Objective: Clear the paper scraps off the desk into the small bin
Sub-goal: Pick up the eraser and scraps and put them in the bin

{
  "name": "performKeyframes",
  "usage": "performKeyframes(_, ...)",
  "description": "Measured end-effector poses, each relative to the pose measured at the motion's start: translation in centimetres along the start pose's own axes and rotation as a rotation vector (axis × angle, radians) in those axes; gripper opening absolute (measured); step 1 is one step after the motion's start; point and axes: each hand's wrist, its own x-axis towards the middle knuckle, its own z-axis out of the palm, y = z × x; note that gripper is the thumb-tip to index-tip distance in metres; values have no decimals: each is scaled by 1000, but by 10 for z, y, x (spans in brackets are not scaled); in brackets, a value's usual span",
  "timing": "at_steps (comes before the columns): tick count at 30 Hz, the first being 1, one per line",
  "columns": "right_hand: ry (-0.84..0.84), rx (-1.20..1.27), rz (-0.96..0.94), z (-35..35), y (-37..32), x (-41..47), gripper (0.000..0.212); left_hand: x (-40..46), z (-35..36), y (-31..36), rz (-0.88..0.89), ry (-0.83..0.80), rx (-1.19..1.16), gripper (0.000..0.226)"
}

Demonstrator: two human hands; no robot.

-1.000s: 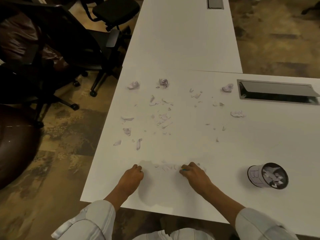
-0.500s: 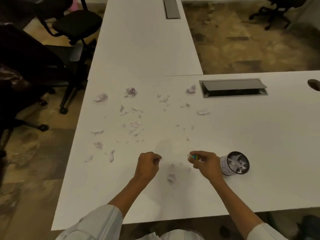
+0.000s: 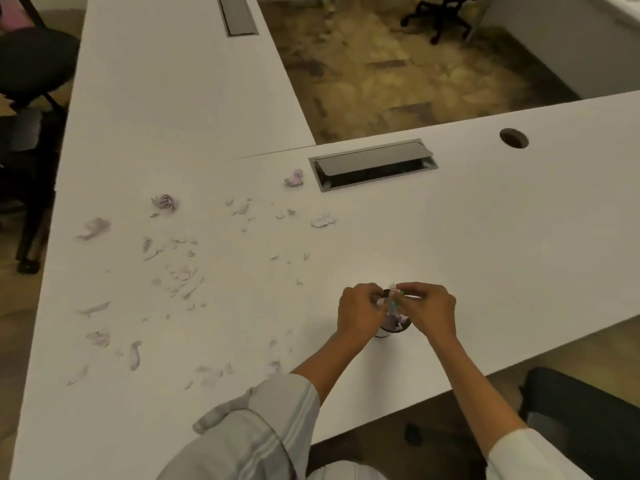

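Note:
The small bin (image 3: 387, 333) stands on the white desk (image 3: 502, 237) near its front edge, mostly hidden under my hands. My left hand (image 3: 360, 311) and my right hand (image 3: 431, 311) meet right above its mouth, fingers curled, pinching paper scraps (image 3: 391, 295) between them. A small coloured bit shows at my right fingertips. Several loose scraps (image 3: 180, 278) lie spread over the desk to the left, with crumpled balls (image 3: 165, 202) farther back and more bits (image 3: 211, 372) by my left sleeve.
A metal cable flap (image 3: 374, 164) is set into the desk behind the bin, with a round grommet hole (image 3: 514, 138) to its right. Black office chairs stand at the left (image 3: 34, 64), far right (image 3: 446, 12) and bottom right (image 3: 581, 410).
Both hands have gathered scraps at the front edge, lifted them and moved right until they are over the bin. My view has swung right with them.

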Motion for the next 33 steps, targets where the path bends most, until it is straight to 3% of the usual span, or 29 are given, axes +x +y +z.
performKeyframes(8, -60, -123, -62, -3, 16, 6, 5, 8, -11, -14, 162, -162, 181, 62)
performKeyframes(16, -86, -142, -134, 15, -10, 14, 12, 1, -67, -46, 208, -26, 376, 76)
performKeyframes(25, -254, -116, -266, 108, -65, 72, 35, 3, -190, -112, -27, 151, 634, 95)
performKeyframes(33, -332, -474, -88, 194, -75, 156, 84, 17, -298, -171, -288, 152, 683, 115)
